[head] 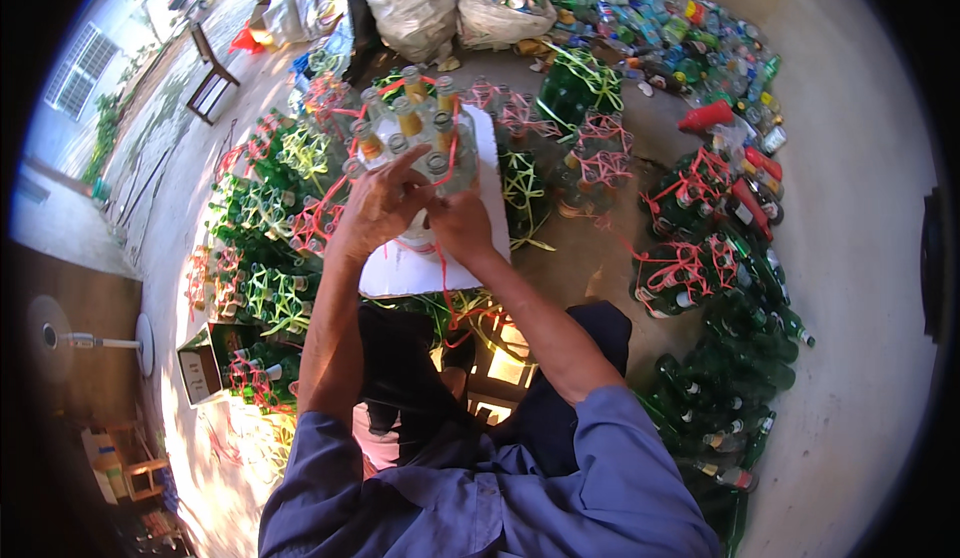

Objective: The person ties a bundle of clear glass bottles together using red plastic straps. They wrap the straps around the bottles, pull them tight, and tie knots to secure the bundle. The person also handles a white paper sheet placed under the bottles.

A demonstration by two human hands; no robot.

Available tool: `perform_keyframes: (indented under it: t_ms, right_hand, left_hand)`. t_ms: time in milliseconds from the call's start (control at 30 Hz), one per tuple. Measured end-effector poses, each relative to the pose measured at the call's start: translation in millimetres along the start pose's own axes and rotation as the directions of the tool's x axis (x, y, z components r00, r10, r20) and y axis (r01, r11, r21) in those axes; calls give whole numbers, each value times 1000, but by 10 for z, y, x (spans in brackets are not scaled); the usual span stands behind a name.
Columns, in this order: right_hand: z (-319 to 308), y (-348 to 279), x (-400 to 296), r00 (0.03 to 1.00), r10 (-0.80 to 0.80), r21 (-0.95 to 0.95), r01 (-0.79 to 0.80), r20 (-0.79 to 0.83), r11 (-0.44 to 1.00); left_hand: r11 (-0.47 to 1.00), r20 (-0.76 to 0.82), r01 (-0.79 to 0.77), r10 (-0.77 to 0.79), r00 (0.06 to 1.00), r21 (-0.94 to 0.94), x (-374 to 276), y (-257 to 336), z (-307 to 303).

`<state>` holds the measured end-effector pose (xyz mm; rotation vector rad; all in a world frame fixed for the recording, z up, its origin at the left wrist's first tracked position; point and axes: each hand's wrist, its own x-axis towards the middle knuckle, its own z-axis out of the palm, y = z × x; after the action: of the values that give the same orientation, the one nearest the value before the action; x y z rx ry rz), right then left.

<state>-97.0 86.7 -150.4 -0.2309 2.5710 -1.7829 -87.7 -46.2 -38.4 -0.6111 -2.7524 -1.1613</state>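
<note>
A cluster of clear glass bottles stands upright on a white board in front of me. Red plastic twine runs around the bottle necks, and a loose end hangs over the board's near edge. My left hand is at the near side of the cluster, its index finger extended over the bottles and its thumb near the twine. Close against it, my right hand is curled at the near bottles, with the twine coming out beneath it. The fingertips of my right hand are partly hidden.
Green bottles tied with yellow twine stand at left. Red-tied bundles and loose green bottles lie at right. Plastic bottles are heaped behind, beside full white sacks. A wooden chair and a fan are at left.
</note>
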Motion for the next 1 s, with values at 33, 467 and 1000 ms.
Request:
perform_keyframes:
  t_ms: [33,467,1000]
  right_hand:
    - [8,24,12,1000,8,-7,-8,-4,1000]
    - [-59,-9,-31,998,63,112,-66,27,992]
    - [-140,35,-220,994,12,207,-35,113,978]
  left_hand:
    - [1000,37,-5,5,999,13,12,-20,-10]
    - [908,163,-251,207,965,334,155,-115,-84]
    - [566,392,-596,451,802,569,412,-36,-313]
